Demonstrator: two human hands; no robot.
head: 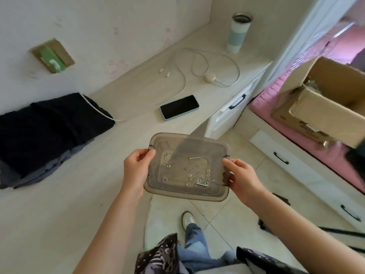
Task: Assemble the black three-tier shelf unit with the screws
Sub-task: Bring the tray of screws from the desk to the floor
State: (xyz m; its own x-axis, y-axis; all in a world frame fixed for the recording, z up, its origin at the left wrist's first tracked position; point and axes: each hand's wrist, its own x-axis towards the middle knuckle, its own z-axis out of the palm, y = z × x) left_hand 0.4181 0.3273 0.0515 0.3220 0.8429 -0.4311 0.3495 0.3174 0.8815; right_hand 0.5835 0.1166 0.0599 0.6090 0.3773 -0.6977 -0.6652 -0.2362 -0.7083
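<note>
A shallow translucent grey plastic tray [197, 145] is held in the air over the desk's edge and the tiled floor. Several silver screws [194, 176] and small washers lie loose in it, most gathered toward its near right corner. My left hand [137, 171] grips the tray's left rim, thumb on top. My right hand [242, 178] grips the right rim the same way. Thin black parts [343, 232] lie on the floor at the right, mostly hidden by my right arm.
The pale desk [69, 204] carries a black folded cloth [47, 131], a phone [179, 107], a white cable [199, 68] and a tumbler [238, 33]. White drawers [233, 109] stand beyond. An open cardboard box [325, 99] rests on a pink bed at right.
</note>
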